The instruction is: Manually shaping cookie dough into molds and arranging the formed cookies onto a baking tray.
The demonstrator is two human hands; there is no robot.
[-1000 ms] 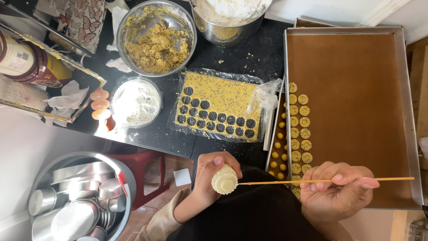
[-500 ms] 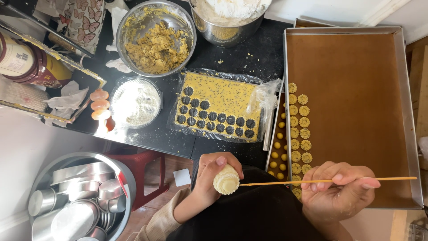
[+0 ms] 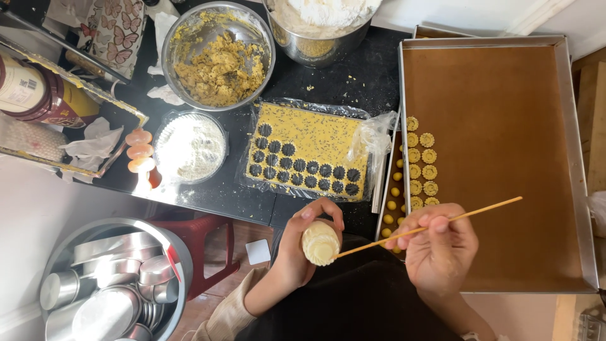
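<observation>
The left hand [image 3: 297, 249] wraps its grip around a pale, ridged dough ball [image 3: 320, 244] held above the lap; the right hand [image 3: 440, 249] pinches a thin wooden skewer [image 3: 435, 225] whose tip touches it. Small fluted cookies [image 3: 421, 163] line a brown-lined metal tray [image 3: 571, 158] beside the black tabletop [image 3: 369, 76].

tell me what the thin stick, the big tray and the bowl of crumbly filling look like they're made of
The thin stick, held in the right hand, looks like bamboo or wood: pale tan, matte, straight. The big tray seems metal, with dull grey rims; a brown sheet, probably baking paper, lines it. The bowl of crumbly filling looks like steel, with a shiny, reflective rim.
</observation>
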